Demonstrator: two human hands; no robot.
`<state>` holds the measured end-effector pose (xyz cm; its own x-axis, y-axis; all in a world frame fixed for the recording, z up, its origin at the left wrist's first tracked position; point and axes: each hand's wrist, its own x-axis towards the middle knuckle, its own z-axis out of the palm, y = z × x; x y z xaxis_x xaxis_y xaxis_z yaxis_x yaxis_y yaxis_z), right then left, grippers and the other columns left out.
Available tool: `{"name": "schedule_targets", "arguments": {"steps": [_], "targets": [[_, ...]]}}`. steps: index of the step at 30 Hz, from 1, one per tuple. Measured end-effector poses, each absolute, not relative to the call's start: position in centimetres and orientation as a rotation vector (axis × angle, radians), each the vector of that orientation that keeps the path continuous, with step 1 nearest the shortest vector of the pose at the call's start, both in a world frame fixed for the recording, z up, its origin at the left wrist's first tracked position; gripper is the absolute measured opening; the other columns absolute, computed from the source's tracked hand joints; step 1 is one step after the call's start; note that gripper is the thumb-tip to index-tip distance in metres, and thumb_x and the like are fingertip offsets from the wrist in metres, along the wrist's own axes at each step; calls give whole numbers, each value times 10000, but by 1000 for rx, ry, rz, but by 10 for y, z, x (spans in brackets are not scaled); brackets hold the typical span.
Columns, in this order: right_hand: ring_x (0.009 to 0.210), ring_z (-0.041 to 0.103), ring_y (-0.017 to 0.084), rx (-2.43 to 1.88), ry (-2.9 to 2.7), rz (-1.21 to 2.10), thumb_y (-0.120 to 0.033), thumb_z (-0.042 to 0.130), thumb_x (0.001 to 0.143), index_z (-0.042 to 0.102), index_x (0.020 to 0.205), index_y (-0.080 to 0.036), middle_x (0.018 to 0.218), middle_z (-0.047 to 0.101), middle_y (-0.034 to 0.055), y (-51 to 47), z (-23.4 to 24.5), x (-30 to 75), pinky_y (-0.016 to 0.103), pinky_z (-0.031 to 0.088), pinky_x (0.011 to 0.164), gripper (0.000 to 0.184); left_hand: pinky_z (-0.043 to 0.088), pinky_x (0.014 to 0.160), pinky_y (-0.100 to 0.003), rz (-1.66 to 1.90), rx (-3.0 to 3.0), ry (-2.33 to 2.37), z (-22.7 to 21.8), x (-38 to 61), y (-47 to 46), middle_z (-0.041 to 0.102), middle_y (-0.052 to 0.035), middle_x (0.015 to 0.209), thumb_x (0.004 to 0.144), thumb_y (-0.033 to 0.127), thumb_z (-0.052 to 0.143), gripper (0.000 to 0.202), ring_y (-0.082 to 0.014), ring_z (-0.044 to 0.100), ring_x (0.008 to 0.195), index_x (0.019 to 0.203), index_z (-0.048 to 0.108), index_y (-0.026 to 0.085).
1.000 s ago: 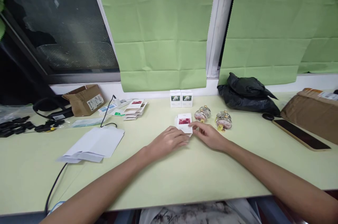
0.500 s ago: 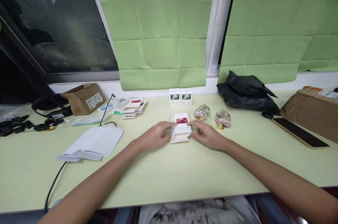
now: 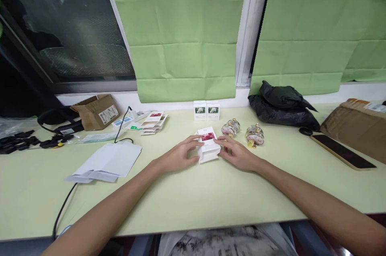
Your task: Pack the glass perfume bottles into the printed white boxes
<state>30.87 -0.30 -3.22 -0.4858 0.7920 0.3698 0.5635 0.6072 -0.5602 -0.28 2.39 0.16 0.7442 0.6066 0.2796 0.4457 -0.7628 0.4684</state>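
A small white carton [image 3: 207, 147] with a red picture on its face lies on the pale green table [image 3: 193, 195], slightly twisted. My left hand [image 3: 177, 155] grips its left side with thumb and fingers. Against its right side, my right hand [image 3: 238, 154] pinches the carton's edge. Just behind it stand two round glass bottles with gold caps [image 3: 230, 128] [image 3: 255, 135]. Two upright white boxes with flower pictures [image 3: 206, 110] stand at the window sill.
A stack of flat cartons [image 3: 153, 122], white paper bags [image 3: 105, 162] and a black cable [image 3: 64, 203] lie to the left. A brown cardboard box [image 3: 95, 112] and black clips sit far left. Right: black plastic bag [image 3: 282, 105], phone [image 3: 342, 151], brown parcel [image 3: 352, 123].
My left hand slid off the carton's top to its left side, and the carton has been turned and raised a little between both hands.
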Motion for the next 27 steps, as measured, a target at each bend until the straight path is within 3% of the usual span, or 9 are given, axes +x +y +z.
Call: {"name": "schedule_targets", "arguments": {"steps": [5,12,15,19,24,27], "targets": [[913,701,206,-1057,-2258,459,-321,512,1079,523,1575,-352,1496,557,107,-5,-32,308,445,602,946,498,515,1209,-520,669,2378,643,4,4,19,430,-114,1675,937,134,685,771,-292,412,1575,1630,420,346],[893,702,203,-1115,-2311,401,-329,488,1090,478,1602,-353,1526,497,132,-9,-29,306,451,593,934,513,468,1249,-520,731,2247,571,-8,10,23,378,-115,1686,968,206,714,660,-277,416,1577,1574,503,362],[1044,696,249,-1091,-2317,359,-353,528,1080,497,1578,-329,1557,471,142,-8,-29,305,452,591,937,500,486,1236,-502,684,2281,599,-12,6,30,376,-111,1689,981,273,725,584,-275,470,1541,1533,551,349],[1300,592,316,-1041,-2301,294,-362,605,1051,579,1458,-291,1463,531,141,-3,-30,300,494,545,1052,414,484,1226,-493,672,2440,734,-15,3,35,510,-93,1589,960,333,766,532,-274,546,1463,1466,602,339],[1153,627,289,-1001,-2278,273,-318,590,1057,606,1280,-249,1301,580,134,-1,-30,291,476,561,995,235,507,1159,-503,806,2651,891,-18,15,31,645,-96,1409,1007,298,686,346,-287,561,1385,1350,645,276],[1088,642,281,-995,-2277,240,-290,576,1054,599,1248,-248,1255,592,126,-3,-30,287,468,573,953,200,551,1084,-479,833,2704,912,-18,22,26,663,-89,1363,1020,192,600,400,-278,606,1283,1410,614,281]]}}
